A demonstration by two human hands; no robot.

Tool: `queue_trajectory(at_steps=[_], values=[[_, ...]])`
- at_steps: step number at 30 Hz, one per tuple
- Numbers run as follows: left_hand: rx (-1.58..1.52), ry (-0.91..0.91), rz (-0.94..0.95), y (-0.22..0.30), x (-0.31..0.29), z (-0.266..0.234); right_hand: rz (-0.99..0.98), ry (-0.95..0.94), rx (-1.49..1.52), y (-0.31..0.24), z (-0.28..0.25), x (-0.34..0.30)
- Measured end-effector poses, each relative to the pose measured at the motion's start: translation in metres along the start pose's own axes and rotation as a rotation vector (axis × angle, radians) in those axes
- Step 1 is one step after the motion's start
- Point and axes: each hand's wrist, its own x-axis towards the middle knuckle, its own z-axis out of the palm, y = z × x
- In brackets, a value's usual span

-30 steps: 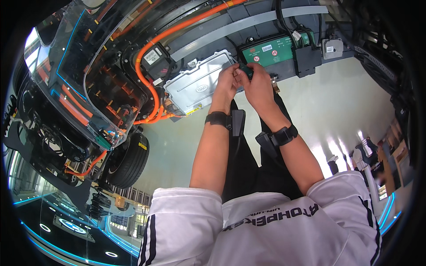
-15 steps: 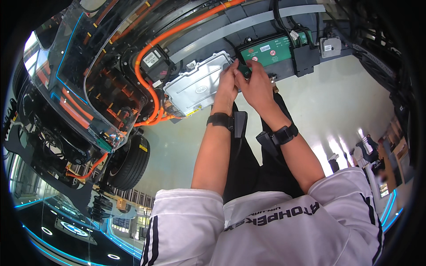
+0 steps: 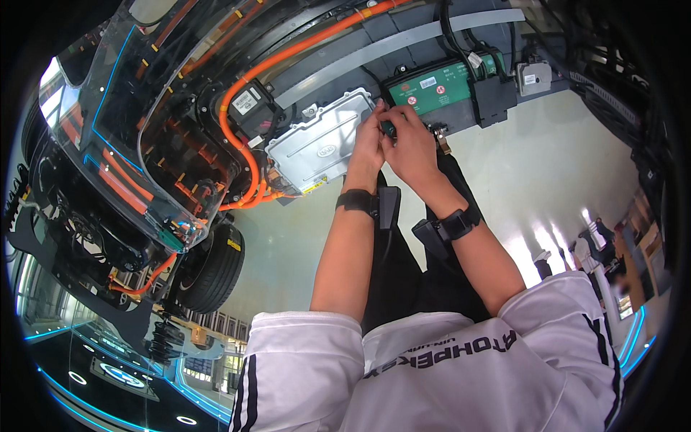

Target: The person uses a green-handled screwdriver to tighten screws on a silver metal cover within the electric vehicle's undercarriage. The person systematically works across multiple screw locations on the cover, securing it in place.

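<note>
Green-topped battery module [image 3: 435, 90] is sitting at the top centre of the cutaway vehicle display, just right of the silver ribbed control box [image 3: 320, 147] and under the grey cross-bar [image 3: 403, 47]. Both hands are working at its left front corner.

Change over the last second: hands are barely shifting, staying on that same corner while the head view is drifting slightly. So this reads as fine work at one spot, not a reach or a release.

Left hand [image 3: 366, 147]: fingers are curled and pressed together against the gap between silver box and battery. Whether they're pinching anything, I can't tell — the part is hidden.

Right hand [image 3: 410, 144]: fingers are bent in, tips closing on a small dark piece at the battery's edge, touching the left hand's fingers.

Orange high-voltage cable [image 3: 241, 155] is looping well left, untouched.
</note>
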Motion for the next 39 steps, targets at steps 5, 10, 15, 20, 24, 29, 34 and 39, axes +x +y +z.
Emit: queue_trajectory(at_steps=[5,10,15,20,24,29,34,39], values=[[-0.036,0.026,-0.002,0.000,-0.011,0.013,0.020,0.064,-0.001,0.007,0.005,-0.001],[0.132,0.052,0.062,0.001,0.004,-0.021,0.074,0.026,0.043,-0.018,-0.006,-0.004],[0.127,0.088,0.072,0.002,-0.015,0.001,-0.095,0.018,-0.066,0.004,0.003,-0.004],[0.089,-0.031,0.029,0.006,-0.007,-0.006,0.067,-0.052,0.007,-0.001,0.004,-0.008],[0.120,-0.045,-0.022,0.007,-0.007,-0.010,-0.029,0.027,0.090,0.003,0.009,-0.010],[0.214,0.072,0.086,0.005,-0.007,-0.006,-0.037,-0.009,0.052,0.003,0.010,-0.005],[0.224,0.152,0.094,0.014,-0.008,-0.002,-0.073,0.071,0.057,-0.011,0.000,-0.004],[0.242,0.185,0.112,0.018,-0.015,0.005,0.082,-0.033,0.057,-0.002,0.008,-0.004]])
